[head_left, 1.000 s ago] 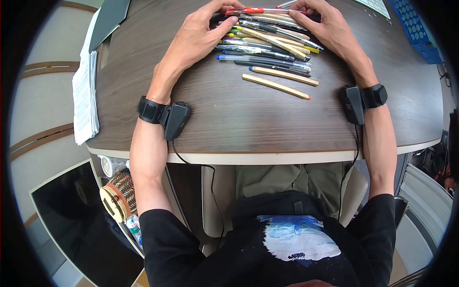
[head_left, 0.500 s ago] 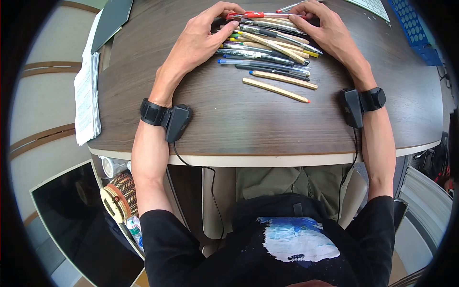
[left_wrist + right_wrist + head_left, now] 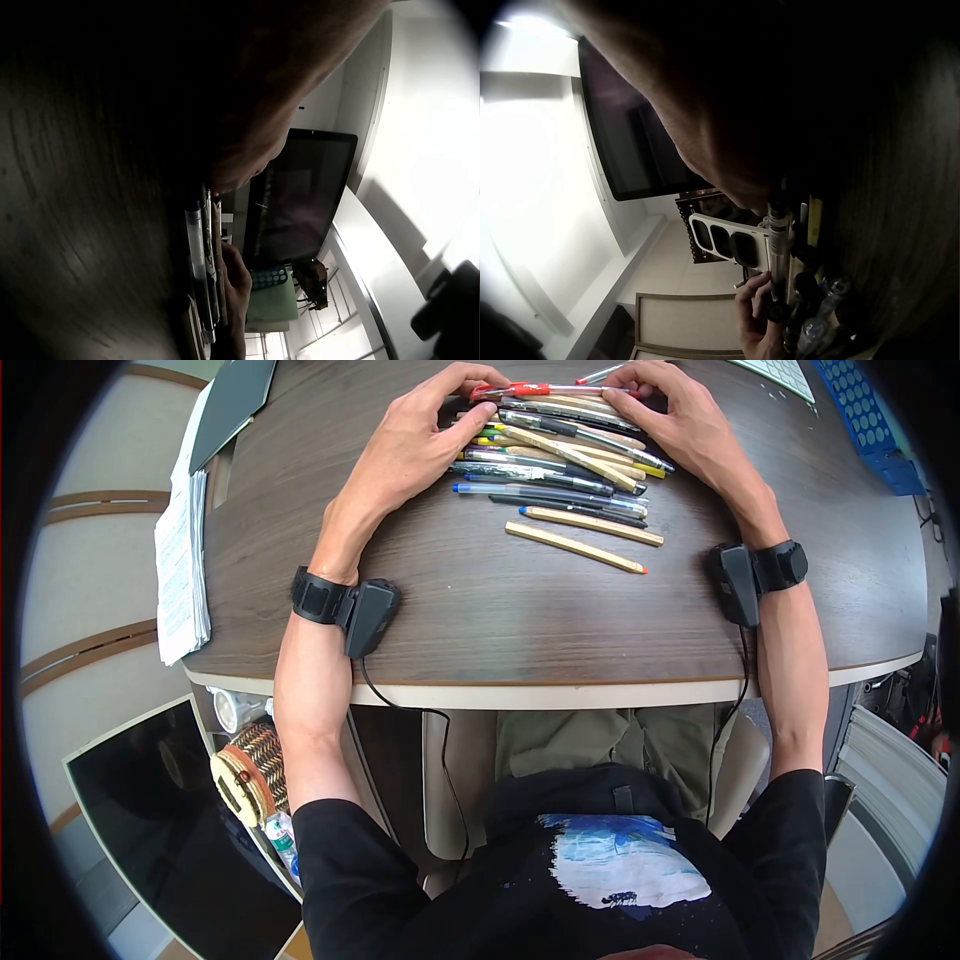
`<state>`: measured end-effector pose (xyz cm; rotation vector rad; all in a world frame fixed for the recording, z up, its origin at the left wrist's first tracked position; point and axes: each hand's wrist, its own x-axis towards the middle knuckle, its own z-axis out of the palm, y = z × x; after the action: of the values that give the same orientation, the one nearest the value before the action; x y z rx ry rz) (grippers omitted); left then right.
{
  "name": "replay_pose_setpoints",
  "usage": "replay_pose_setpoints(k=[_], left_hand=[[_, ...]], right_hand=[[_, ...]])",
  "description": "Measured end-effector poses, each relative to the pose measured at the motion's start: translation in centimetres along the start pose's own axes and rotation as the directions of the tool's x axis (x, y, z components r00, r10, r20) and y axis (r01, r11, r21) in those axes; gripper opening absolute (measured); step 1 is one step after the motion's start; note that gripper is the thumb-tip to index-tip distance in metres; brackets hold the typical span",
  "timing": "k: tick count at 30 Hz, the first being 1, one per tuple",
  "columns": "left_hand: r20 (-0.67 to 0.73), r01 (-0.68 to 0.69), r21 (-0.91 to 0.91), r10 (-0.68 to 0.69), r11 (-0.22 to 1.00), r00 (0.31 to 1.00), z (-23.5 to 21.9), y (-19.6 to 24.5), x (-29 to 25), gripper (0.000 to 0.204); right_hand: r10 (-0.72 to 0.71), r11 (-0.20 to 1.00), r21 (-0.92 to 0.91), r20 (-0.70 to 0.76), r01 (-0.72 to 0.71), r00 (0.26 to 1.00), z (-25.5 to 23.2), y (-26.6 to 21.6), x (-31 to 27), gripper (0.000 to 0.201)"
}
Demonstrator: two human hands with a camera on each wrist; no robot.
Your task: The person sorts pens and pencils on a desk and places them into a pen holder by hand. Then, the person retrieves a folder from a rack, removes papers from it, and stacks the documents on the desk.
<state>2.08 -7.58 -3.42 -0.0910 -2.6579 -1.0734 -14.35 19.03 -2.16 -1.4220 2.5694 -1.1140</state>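
Observation:
A red-capped pen point(image 3: 540, 391) lies crosswise at the far side of a pile of pens and pencils point(image 3: 570, 435). My left hand point(image 3: 412, 445) pinches its capped end, thumb on the near side and fingers curled beyond it. At the clear end, my right hand point(image 3: 685, 415) grips it between thumb and bent fingers. Nearer me, roughly side by side, are a blue-capped pen point(image 3: 545, 492), a blue-tipped wooden pencil point(image 3: 595, 526) and a red-tipped wooden pencil point(image 3: 575, 548). Both wrist views are dark around the fingers.
Beyond the right fingers lies another pen point(image 3: 600, 374). A keyboard point(image 3: 780, 375) and a blue perforated basket point(image 3: 870, 425) stand at the far right. Papers point(image 3: 182, 575) and a dark folder point(image 3: 233, 410) are at the left. A monitor point(image 3: 304, 199) rises behind the desk.
The head view has shifted slightly, so the desk sits a little lower in it. Both hands keep their hold on the red-capped pen, and the pile looks the same.

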Motion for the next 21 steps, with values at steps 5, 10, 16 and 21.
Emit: replay_pose_setpoints(k=[5,10,16,21], left_hand=[[-0.003,0.012,0.009,-0.012,1.0,1.0,-0.08,0.12,0.07,0.034],[0.008,0.03,-0.013,-0.03,0.999,1.0,-0.24,0.38,0.03,0.033],[-0.007,0.026,-0.001,-0.026,1.0,1.0,-0.09,0.24,0.02,0.033],[0.007,0.031,-0.018,-0.031,0.999,1.0,-0.06,0.19,0.0,0.033]], right_hand=[[-0.009,1.0,0.006,0.002,0.009,1.0,-0.16,-0.31,0.0,0.024],[-0.034,0.999,-0.032,-0.028,0.033,0.999,0.08,-0.14,0.0,0.023],[-0.023,1.0,-0.003,-0.022,0.023,0.999,0.01,-0.05,0.06,0.023],[-0.029,0.999,-0.027,-0.017,0.028,0.999,0.1,0.2,0.01,0.024]])
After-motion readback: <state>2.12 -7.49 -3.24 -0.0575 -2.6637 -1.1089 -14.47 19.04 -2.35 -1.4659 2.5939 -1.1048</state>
